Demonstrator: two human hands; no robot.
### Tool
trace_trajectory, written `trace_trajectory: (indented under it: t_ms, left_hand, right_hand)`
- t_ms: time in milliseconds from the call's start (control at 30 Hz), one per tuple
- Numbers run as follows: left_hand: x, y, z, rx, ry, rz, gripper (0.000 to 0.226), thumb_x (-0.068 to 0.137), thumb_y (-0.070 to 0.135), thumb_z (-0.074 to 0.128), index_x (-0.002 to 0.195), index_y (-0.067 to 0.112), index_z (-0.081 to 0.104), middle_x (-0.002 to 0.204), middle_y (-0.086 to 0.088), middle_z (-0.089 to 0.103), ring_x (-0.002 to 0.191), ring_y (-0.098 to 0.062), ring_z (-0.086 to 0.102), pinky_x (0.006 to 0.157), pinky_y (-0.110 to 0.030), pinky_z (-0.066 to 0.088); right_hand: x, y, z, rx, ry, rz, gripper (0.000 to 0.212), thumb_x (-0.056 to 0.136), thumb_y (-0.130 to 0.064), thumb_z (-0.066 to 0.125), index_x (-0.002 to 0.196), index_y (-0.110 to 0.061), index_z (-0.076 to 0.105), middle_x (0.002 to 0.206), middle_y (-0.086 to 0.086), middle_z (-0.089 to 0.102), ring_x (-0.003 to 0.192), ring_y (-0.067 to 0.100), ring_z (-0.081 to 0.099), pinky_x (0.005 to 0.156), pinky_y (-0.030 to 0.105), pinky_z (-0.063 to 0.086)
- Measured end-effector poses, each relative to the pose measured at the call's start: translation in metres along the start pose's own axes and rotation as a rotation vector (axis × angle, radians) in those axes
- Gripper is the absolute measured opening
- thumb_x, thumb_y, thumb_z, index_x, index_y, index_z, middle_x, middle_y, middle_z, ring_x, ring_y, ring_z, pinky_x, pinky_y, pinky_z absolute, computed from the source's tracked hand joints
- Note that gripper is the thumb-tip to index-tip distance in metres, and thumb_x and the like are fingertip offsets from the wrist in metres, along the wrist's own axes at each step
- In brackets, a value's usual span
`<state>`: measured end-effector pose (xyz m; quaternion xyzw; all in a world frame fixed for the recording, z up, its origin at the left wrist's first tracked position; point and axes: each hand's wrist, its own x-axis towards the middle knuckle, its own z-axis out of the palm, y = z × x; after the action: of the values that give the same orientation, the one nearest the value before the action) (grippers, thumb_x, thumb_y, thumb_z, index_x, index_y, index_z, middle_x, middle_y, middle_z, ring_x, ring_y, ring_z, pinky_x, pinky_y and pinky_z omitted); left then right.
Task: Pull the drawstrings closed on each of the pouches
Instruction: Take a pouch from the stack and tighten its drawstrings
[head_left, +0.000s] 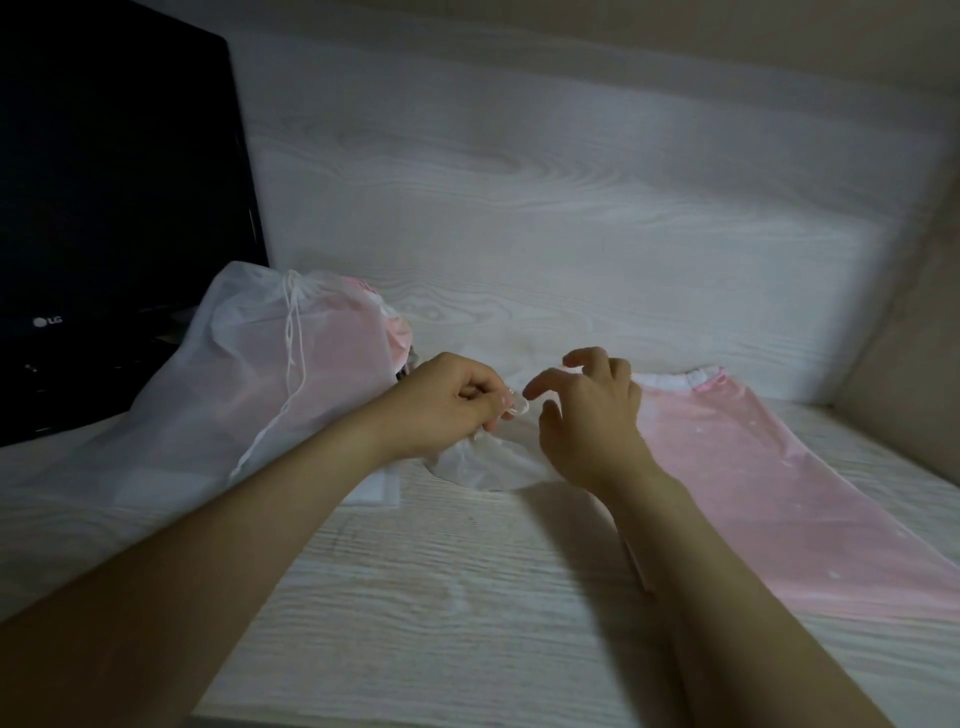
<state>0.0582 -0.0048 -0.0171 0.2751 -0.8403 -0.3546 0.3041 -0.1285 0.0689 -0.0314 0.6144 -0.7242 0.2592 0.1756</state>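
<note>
Monitor (119, 208) far left, dark. Next to it is the big white pouch (244, 384), neck gathered, its drawstring (291, 353) hanging down the front; I judge that one done. At centre my left hand (447, 405) pinches the cord loop (515, 408) of the small white pouch (483, 467), which lies bunched on the table (441, 597) under both hands. My right hand (587, 410) has its fingers spread and holds nothing, fingertips just right of the loop, so it is the nearer hand to take the other strand and pull apart sideways. Far right is the pink pouch (779, 493), flat, long axis running away from me, mouth at the far end just beside my right hand. It looks unclosed.
</note>
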Motion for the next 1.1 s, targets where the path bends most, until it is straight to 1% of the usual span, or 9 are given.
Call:
trace_trajectory:
  t_ms: [67,167,300,433,567,667,833,967,1100]
  left_hand:
    - [0.000,0.001,0.001,-0.021,0.009,-0.023,0.021,0.105,0.021,0.064,0.090,0.023,0.077,0.079,0.003,0.076,0.062,-0.003,0.060,0.071,-0.028,0.049]
    - [-0.001,0.003,0.001,-0.044,0.016,-0.050,0.021,0.105,0.021,0.063,0.090,0.020,0.077,0.076,0.004,0.075,0.065,-0.005,0.061,0.071,-0.025,0.049]
    - [-0.004,0.007,-0.003,-0.071,0.005,-0.067,0.024,0.107,0.018,0.061,0.089,0.010,0.075,0.062,0.011,0.068,0.062,-0.006,0.059,0.065,-0.018,0.047]
    - [-0.007,0.008,-0.005,-0.102,-0.008,-0.080,0.022,0.107,0.018,0.062,0.096,0.007,0.077,0.066,0.007,0.071,0.064,-0.006,0.062,0.064,-0.018,0.049]
    - [-0.006,0.006,-0.008,-0.142,0.018,-0.067,0.018,0.105,0.016,0.065,0.096,0.010,0.080,0.087,-0.014,0.077,0.071,-0.011,0.067,0.073,-0.027,0.054]
    - [-0.006,0.007,-0.006,-0.150,0.027,-0.083,0.019,0.105,0.015,0.065,0.096,0.009,0.080,0.083,-0.010,0.076,0.072,-0.011,0.068,0.075,-0.029,0.056]
    - [-0.007,0.005,-0.007,-0.136,-0.002,-0.062,0.019,0.103,0.020,0.069,0.096,0.009,0.083,0.086,-0.016,0.077,0.076,-0.015,0.068,0.080,-0.037,0.055]
    - [-0.008,0.011,-0.007,-0.151,-0.039,-0.092,0.010,0.094,0.009,0.077,0.098,0.013,0.085,0.085,-0.015,0.078,0.076,-0.017,0.067,0.083,-0.038,0.056]
    - [-0.007,0.014,-0.006,-0.182,-0.025,-0.175,0.016,0.082,0.000,0.075,0.092,0.009,0.084,0.095,-0.026,0.076,0.083,-0.022,0.069,0.095,-0.049,0.058]
  right_hand:
    - [-0.002,-0.004,-0.011,0.181,0.088,-0.092,0.029,0.090,-0.008,0.059,0.105,-0.025,0.076,0.108,0.002,0.063,0.098,0.022,0.058,0.087,0.037,0.047]
    - [-0.006,-0.020,-0.030,0.561,0.030,-0.084,0.015,0.088,-0.017,0.060,0.091,-0.021,0.074,0.073,-0.006,0.072,0.069,0.011,0.066,0.064,0.025,0.051]
    - [-0.010,-0.027,-0.029,0.501,0.047,-0.175,0.007,0.084,-0.024,0.074,0.091,-0.024,0.076,0.075,-0.014,0.071,0.074,0.006,0.066,0.066,0.017,0.051]
    - [-0.007,-0.022,-0.029,0.442,0.054,-0.269,0.008,0.083,-0.021,0.075,0.086,-0.027,0.080,0.077,-0.016,0.071,0.076,0.005,0.065,0.069,0.017,0.050]
    - [-0.006,-0.022,-0.027,0.440,0.058,-0.271,0.002,0.085,-0.029,0.083,0.085,-0.031,0.082,0.076,-0.012,0.072,0.072,0.007,0.065,0.067,0.026,0.052]
    - [-0.004,-0.022,-0.025,0.429,0.064,-0.254,0.003,0.083,-0.028,0.084,0.086,-0.028,0.083,0.073,-0.004,0.072,0.069,0.013,0.063,0.066,0.032,0.050]
    - [0.000,-0.024,-0.017,0.285,0.077,-0.297,0.007,0.086,-0.022,0.082,0.084,-0.029,0.083,0.057,-0.020,0.049,0.061,0.003,0.051,0.061,0.013,0.038]
    - [0.004,-0.018,-0.007,0.160,0.030,-0.301,0.019,0.088,-0.015,0.071,0.092,-0.031,0.082,0.076,-0.004,0.067,0.072,0.017,0.058,0.066,0.038,0.050]
    - [0.003,-0.020,-0.010,0.128,0.029,-0.365,0.026,0.089,-0.010,0.067,0.102,-0.026,0.083,0.082,0.004,0.066,0.077,0.023,0.062,0.069,0.039,0.052]
